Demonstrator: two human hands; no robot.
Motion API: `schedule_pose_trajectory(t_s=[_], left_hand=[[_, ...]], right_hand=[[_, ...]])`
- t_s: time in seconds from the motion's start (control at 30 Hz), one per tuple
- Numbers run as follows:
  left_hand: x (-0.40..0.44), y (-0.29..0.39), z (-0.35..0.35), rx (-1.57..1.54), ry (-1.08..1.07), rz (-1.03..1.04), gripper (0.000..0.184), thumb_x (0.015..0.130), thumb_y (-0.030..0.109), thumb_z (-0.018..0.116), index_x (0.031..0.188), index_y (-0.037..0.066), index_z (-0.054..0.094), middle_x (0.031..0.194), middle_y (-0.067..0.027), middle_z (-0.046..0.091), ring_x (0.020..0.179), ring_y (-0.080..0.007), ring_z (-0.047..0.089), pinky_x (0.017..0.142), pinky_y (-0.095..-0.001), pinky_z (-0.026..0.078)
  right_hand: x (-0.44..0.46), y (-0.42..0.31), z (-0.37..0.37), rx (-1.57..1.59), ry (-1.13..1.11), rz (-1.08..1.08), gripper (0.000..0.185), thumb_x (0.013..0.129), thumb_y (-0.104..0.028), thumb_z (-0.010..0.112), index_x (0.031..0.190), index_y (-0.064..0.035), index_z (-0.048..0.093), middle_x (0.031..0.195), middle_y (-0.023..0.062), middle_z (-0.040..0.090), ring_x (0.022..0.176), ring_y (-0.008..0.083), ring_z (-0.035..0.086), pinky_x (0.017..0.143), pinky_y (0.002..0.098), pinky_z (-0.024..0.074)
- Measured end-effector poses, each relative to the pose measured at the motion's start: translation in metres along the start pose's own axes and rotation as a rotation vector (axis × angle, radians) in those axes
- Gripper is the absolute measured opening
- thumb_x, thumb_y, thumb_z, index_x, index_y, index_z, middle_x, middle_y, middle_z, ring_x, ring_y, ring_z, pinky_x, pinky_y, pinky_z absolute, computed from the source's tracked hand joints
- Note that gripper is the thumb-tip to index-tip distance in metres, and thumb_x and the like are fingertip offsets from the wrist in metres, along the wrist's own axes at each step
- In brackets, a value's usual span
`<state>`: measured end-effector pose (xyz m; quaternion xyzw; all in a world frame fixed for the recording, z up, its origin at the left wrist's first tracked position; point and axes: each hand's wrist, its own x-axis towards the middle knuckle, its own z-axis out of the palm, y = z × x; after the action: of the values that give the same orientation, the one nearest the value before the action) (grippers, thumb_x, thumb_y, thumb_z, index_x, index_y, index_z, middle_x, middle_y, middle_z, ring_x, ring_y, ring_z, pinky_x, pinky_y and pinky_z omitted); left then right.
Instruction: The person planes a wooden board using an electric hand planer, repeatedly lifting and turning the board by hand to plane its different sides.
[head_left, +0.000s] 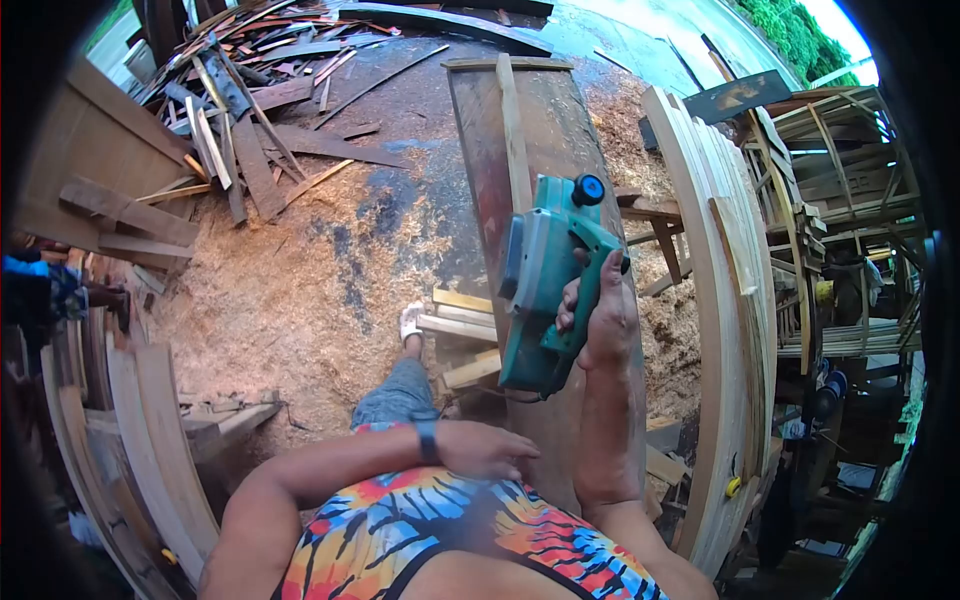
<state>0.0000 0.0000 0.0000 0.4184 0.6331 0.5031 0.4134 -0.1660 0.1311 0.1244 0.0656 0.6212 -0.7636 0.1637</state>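
I see the right hand [605, 320] wrapped closely round a green, hard-cased planer [545, 275], midway along the bench [560, 125]; whether they touch I can't tell. The left hand [487, 449], fingers loosely extended, grips nothing visible. A straight, pale wooden strip [513, 135] meets the bench's far edge; curly shavings [290, 290] carpet the ground.

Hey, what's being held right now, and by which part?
The right hand grips the green power planer by its handle; the left hand holds nothing.
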Motion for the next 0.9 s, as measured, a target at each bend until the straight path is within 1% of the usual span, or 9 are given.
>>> schedule_pose_trajectory(t_s=[0.07, 0.1, 0.17, 0.2, 0.3, 0.33, 0.43, 0.63, 0.9], left_hand=[[0.02, -0.003, 0.032, 0.182, 0.147, 0.096, 0.084, 0.096, 0.044, 0.062, 0.157, 0.001, 0.022, 0.163, -0.0219, 0.023, 0.124, -0.0328, 0.059, 0.099, -0.0467, 0.049], [0.024, -0.01, -0.027, 0.198, 0.116, 0.026, 0.085, 0.096, 0.043, 0.062, 0.157, 0.0, 0.022, 0.164, -0.0216, 0.022, 0.117, -0.034, 0.062, 0.093, -0.047, 0.052], [0.021, 0.01, -0.065, 0.304, 0.041, -0.149, 0.085, 0.095, 0.042, 0.062, 0.156, -0.002, 0.022, 0.165, -0.0209, 0.019, 0.103, -0.0365, 0.067, 0.082, -0.0476, 0.056], [0.017, 0.006, -0.096, 0.432, 0.105, -0.182, 0.087, 0.094, 0.04, 0.064, 0.156, -0.004, 0.021, 0.166, -0.0219, 0.014, 0.087, -0.0374, 0.069, 0.071, -0.0456, 0.057], [0.019, 0.0, -0.121, 0.384, 0.256, -0.217, 0.085, 0.09, 0.036, 0.068, 0.154, -0.001, 0.025, 0.165, -0.0244, 0.013, 0.087, -0.0393, 0.071, 0.074, -0.0481, 0.058], [0.018, -0.001, -0.132, 0.41, 0.292, -0.214, 0.087, 0.089, 0.032, 0.069, 0.154, -0.004, 0.023, 0.165, -0.0263, 0.01, 0.082, -0.0395, 0.07, 0.071, -0.0487, 0.057], [0.016, -0.014, -0.161, 0.444, 0.289, -0.285, 0.087, 0.088, 0.028, 0.068, 0.154, -0.007, 0.022, 0.164, -0.0287, 0.011, 0.076, -0.0367, 0.07, 0.068, -0.046, 0.057], [0.006, -0.02, -0.197, 0.637, 0.288, -0.275, 0.078, 0.085, 0.014, 0.059, 0.153, -0.008, 0.028, 0.163, -0.0288, 0.016, 0.061, -0.0266, 0.066, 0.054, -0.0392, 0.054], [0.007, -0.016, -0.219, 0.59, 0.158, -0.274, 0.075, 0.085, 0.01, 0.055, 0.152, -0.011, 0.028, 0.162, -0.0296, 0.02, 0.056, -0.0239, 0.065, 0.043, -0.0372, 0.048]], right_hand=[[-0.005, -0.002, 0.005, -0.089, -0.01, 0.02, 0.067, 0.099, -0.065, 0.045, 0.117, -0.0001, 0.052, 0.065, 0.0024, 0.05, 0.048, 0.0119, 0.051, 0.046, 0.0271, 0.0435], [0.059, -0.009, 0.021, -0.14, -0.004, 0.057, 0.067, 0.099, -0.065, 0.045, 0.115, -0.0004, 0.052, 0.065, 0.0024, 0.05, 0.048, 0.0118, 0.051, 0.046, 0.027, 0.0434], [0.092, -0.014, 0.031, -0.19, -0.017, 0.071, 0.066, 0.099, -0.065, 0.045, 0.111, -0.0011, 0.052, 0.065, 0.0022, 0.05, 0.047, 0.0116, 0.051, 0.045, 0.0269, 0.0431], [0.117, -0.023, 0.041, -0.171, -0.034, 0.049, 0.066, 0.099, -0.066, 0.045, 0.108, -0.0012, 0.052, 0.065, 0.0023, 0.05, 0.047, 0.0115, 0.051, 0.045, 0.0272, 0.0431], [0.146, -0.021, 0.053, -0.199, -0.043, 0.067, 0.067, 0.099, -0.066, 0.044, 0.108, -0.0002, 0.052, 0.063, 0.0022, 0.05, 0.046, 0.0116, 0.05, 0.045, 0.0273, 0.0432], [0.156, -0.021, 0.056, -0.211, -0.043, 0.055, 0.069, 0.098, -0.067, 0.044, 0.108, 0.0009, 0.051, 0.062, 0.0022, 0.05, 0.045, 0.0116, 0.049, 0.045, 0.027, 0.0426], [0.181, -0.028, 0.066, -0.176, -0.018, 0.042, 0.068, 0.097, -0.066, 0.049, 0.105, 0.0012, 0.056, 0.062, 0.002, 0.053, 0.048, 0.009, 0.051, 0.045, 0.0232, 0.0407], [0.22, -0.031, 0.078, -0.289, -0.006, 0.046, 0.073, 0.096, -0.07, 0.045, 0.104, 0.0024, 0.053, 0.06, 0.0023, 0.05, 0.045, 0.011, 0.049, 0.044, 0.025, 0.0408], [0.282, -0.049, 0.101, -0.34, 0.001, 0.027, 0.071, 0.096, -0.069, 0.047, 0.101, 0.0012, 0.054, 0.06, 0.002, 0.049, 0.045, 0.0103, 0.048, 0.043, 0.0252, 0.0396]])
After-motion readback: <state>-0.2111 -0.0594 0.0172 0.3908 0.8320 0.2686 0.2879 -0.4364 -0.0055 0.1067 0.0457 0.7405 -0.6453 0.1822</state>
